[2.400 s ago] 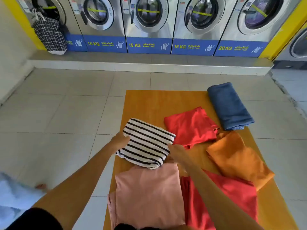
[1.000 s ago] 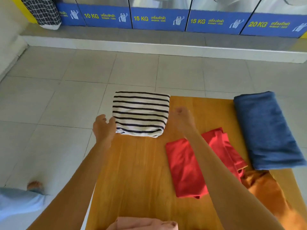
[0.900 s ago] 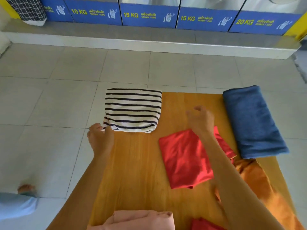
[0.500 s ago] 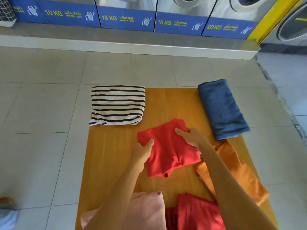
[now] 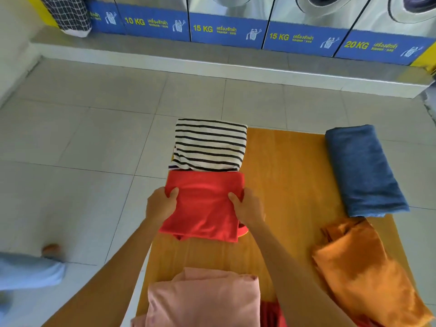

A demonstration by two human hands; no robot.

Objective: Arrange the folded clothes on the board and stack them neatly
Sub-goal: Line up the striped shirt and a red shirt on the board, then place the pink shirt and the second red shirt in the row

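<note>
On the far left corner of the orange wooden board (image 5: pixel 283 166) lies a folded black-and-white striped cloth (image 5: pixel 210 145). Just in front of it I hold a folded red cloth (image 5: pixel 203 204) by both sides: my left hand (image 5: pixel 161 205) grips its left edge, my right hand (image 5: pixel 247 207) its right edge. Its far edge touches the striped cloth's near edge. A folded blue cloth (image 5: pixel 361 171) lies along the board's right side, an orange cloth (image 5: pixel 363 274) nearer on the right, and a pink cloth (image 5: pixel 205 300) at the near edge.
Another red cloth (image 5: pixel 271 313) peeks out beside the pink one. Washing machines with blue labels (image 5: pixel 226 31) line a raised step beyond the tiled floor. A checked bag (image 5: pixel 68 15) hangs at the back left. A person's foot (image 5: pixel 50 249) is on the floor at left.
I set the striped cloth down on the far left corner and let go. Both hands then took the red cloth and carried it left, up against the striped cloth.
</note>
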